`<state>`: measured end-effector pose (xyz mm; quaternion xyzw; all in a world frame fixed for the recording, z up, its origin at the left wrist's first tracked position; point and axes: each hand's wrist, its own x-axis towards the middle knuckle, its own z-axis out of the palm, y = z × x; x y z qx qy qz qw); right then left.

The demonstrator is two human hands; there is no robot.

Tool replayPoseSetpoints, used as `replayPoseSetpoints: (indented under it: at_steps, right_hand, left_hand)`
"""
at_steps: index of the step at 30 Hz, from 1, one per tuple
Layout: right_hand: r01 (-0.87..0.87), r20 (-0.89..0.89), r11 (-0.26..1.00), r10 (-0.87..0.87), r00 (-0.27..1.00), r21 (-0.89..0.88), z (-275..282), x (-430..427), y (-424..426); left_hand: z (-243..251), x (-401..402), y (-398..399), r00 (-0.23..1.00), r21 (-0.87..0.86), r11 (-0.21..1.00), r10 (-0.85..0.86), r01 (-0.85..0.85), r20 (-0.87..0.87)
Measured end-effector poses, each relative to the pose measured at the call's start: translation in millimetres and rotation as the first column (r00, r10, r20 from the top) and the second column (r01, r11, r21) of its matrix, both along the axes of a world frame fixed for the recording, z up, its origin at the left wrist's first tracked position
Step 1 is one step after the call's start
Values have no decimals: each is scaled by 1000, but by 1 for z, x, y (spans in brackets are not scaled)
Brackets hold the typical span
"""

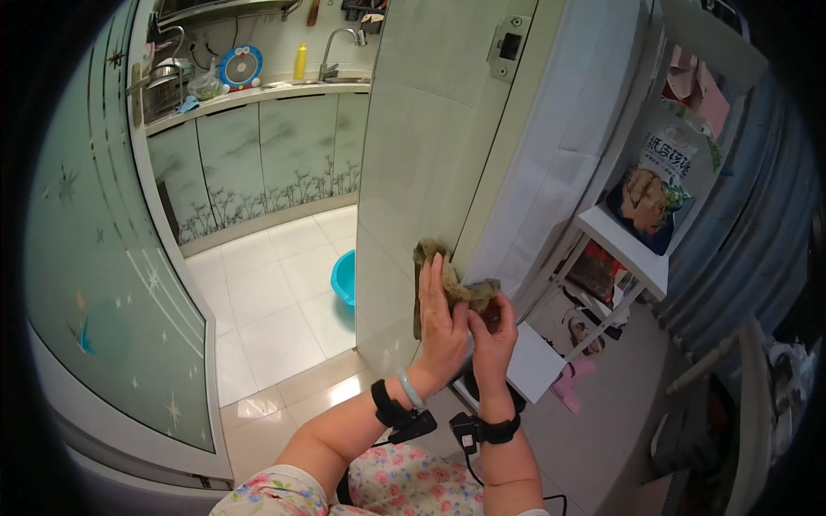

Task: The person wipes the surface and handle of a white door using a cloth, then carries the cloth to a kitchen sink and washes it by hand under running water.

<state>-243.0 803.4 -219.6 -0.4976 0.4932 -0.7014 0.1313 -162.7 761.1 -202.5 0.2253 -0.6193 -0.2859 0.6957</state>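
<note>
A brownish-green cleaning cloth [477,293] with a fuzzy surface lies bunched against the lower part of a glossy tiled wall end [426,168], beside a pale door jamb [503,161]. My left hand [442,322] presses flat on it, fingers straight and pointing up. To its right, my right hand [495,342] pinches the loose edge of the cloth between thumb and fingers. The two thumbs are close together. Part of the cloth is hidden behind my left hand. A metal strike plate [510,48] is set high in the jamb.
On the left stands a frosted glass door [122,258]. Beyond the opening are a turquoise basin [345,277], kitchen cabinets [235,168] and a sink faucet [332,55]. At right, a white shelf [626,251] bears a printed bag [658,180]; pink slippers [571,384] lie below.
</note>
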Motion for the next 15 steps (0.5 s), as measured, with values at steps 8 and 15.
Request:
replayPoseSetpoints:
  at_steps: [8,15]
  right_hand:
    - [-126,-6,967,128,992,-220,63,4,-5]
    - [-186,32,952,200,979,-242,99,10,-13]
  left_hand:
    - [110,5,-43,1000,-431,902,-4,1,-6]
    - [153,10,-63,1000,-556,831,-8,10,5]
